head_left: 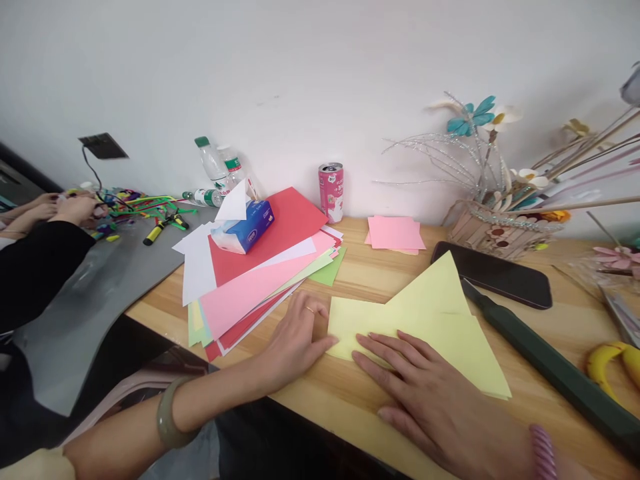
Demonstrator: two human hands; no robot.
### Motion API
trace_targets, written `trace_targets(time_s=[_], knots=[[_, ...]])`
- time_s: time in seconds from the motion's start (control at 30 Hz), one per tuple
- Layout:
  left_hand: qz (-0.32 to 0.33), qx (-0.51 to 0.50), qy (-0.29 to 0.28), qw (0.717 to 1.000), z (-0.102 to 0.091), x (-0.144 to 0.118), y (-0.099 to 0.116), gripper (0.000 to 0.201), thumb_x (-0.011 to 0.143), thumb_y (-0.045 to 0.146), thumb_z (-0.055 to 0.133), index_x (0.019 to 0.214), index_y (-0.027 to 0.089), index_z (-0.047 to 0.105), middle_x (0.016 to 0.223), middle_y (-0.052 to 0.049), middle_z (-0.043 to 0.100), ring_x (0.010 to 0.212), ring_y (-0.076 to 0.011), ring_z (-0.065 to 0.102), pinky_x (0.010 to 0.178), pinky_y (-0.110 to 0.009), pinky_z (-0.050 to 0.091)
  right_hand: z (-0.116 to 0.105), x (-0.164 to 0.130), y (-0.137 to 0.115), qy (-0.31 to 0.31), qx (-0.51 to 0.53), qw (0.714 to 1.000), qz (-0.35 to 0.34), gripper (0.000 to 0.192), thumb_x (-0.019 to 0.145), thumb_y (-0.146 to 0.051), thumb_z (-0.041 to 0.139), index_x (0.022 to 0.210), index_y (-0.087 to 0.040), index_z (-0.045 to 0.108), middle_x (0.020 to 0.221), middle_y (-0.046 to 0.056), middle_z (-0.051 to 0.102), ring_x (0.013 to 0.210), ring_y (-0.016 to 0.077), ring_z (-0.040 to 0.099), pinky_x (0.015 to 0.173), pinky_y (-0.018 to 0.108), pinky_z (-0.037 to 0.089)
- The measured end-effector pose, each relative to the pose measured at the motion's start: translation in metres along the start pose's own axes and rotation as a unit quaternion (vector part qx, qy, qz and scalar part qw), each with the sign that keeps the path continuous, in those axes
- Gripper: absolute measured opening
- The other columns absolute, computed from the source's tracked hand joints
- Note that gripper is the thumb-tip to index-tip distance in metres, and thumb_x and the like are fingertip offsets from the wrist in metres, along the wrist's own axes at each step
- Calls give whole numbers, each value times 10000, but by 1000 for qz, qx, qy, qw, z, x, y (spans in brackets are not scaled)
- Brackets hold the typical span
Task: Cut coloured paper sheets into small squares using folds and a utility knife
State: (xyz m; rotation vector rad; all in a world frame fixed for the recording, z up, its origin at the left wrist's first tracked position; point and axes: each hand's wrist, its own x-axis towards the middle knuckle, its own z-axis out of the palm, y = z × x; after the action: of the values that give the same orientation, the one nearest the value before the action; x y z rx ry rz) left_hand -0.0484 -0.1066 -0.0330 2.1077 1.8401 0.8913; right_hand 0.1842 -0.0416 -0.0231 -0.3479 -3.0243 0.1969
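Note:
A pale yellow sheet of paper [440, 320], folded so a triangular flap points up, lies on the wooden table [380, 273]. My right hand [425, 393] lies flat on the sheet's lower part, fingers spread and pointing left. My left hand [295, 340], with a ring on one finger, rests on the table at the sheet's left edge, fingertips touching it. A green bangle sits on my left wrist and a pink band on my right.
A fanned stack of coloured paper [260, 280] with a blue tissue pack [245, 227] lies left. Pink sheets [395, 233], a pink can [331, 191], a black phone [495, 275], a dark ruler [545, 367], a craft basket [495, 233]. Another person's hands [65, 207] work at far left.

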Motion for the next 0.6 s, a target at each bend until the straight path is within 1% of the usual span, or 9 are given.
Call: trace_targets(time_s=[0.07, 0.1, 0.13, 0.17, 0.2, 0.27, 0.33, 0.47, 0.6], knots=[[95, 50, 43, 993, 0, -5, 3, 185, 827, 141, 549, 992, 202, 490, 1003, -64, 487, 983, -217, 468, 866, -388, 436, 0, 0, 1, 1, 3, 1000, -1, 495, 933, -410, 372, 1396, -238, 350, 1412, 69, 406, 1263, 230, 406, 985, 486, 392], [149, 77, 44, 985, -1, -7, 6, 188, 840, 126, 525, 1010, 203, 512, 988, -64, 508, 989, -220, 469, 891, -398, 427, 0, 0, 1, 1, 3, 1000, -3, 498, 931, -410, 377, 1398, -239, 347, 1412, 68, 408, 1263, 230, 407, 984, 484, 393], [195, 102, 31, 975, -3, -10, 10, 199, 852, 121, 504, 1032, 200, 532, 966, -62, 534, 992, -222, 475, 918, -411, 415, 1, 0, 1, 3, 1, 1000, -4, 502, 929, -404, 384, 1401, -241, 339, 1413, 66, 408, 1263, 227, 406, 985, 478, 392], [228, 122, 8, 966, -5, -12, 14, 213, 863, 127, 491, 1059, 189, 545, 945, -63, 558, 995, -226, 482, 943, -422, 401, 2, 0, 1, 7, -2, 1000, -5, 509, 926, -397, 391, 1407, -242, 327, 1414, 64, 408, 1264, 224, 405, 986, 472, 391], [246, 138, -17, 959, -7, -15, 19, 228, 870, 142, 484, 1087, 167, 551, 932, -70, 578, 1001, -233, 491, 962, -434, 389, 3, 0, 1, 10, -6, 1000, -7, 518, 924, -394, 399, 1413, -245, 313, 1416, 62, 406, 1264, 220, 404, 987, 465, 390], [244, 161, -49, 955, -11, -19, 26, 266, 876, 165, 472, 1123, 110, 552, 930, -96, 602, 1012, -250, 510, 977, -452, 379, 4, 0, 2, 19, -17, 1000, -10, 532, 921, -396, 406, 1420, -248, 295, 1416, 58, 407, 1261, 214, 408, 985, 454, 390], [239, 173, -47, 954, -13, -22, 28, 266, 877, 162, 460, 1110, 91, 567, 916, -105, 619, 1008, -255, 532, 969, -453, 387, 6, -1, 1, 29, -27, 999, -15, 534, 922, -402, 403, 1420, -244, 293, 1417, 58, 405, 1260, 214, 409, 980, 454, 391], [262, 188, -2, 947, -16, -27, 22, 246, 876, 152, 456, 1069, 92, 595, 915, -99, 657, 1002, -239, 561, 988, -441, 372, 8, -2, 2, 39, -35, 998, -20, 537, 924, -414, 397, 1418, -231, 295, 1417, 53, 406, 1260, 213, 407, 974, 456, 391], [276, 199, 48, 939, -18, -30, 12, 228, 854, 142, 482, 1022, 79, 623, 890, -93, 676, 954, -222, 584, 993, -426, 365, 8, -1, 2, 45, -35, 998, -19, 518, 924, -428, 395, 1401, -233, 339, 1411, 45, 416, 1256, 208, 411, 977, 440, 380]])
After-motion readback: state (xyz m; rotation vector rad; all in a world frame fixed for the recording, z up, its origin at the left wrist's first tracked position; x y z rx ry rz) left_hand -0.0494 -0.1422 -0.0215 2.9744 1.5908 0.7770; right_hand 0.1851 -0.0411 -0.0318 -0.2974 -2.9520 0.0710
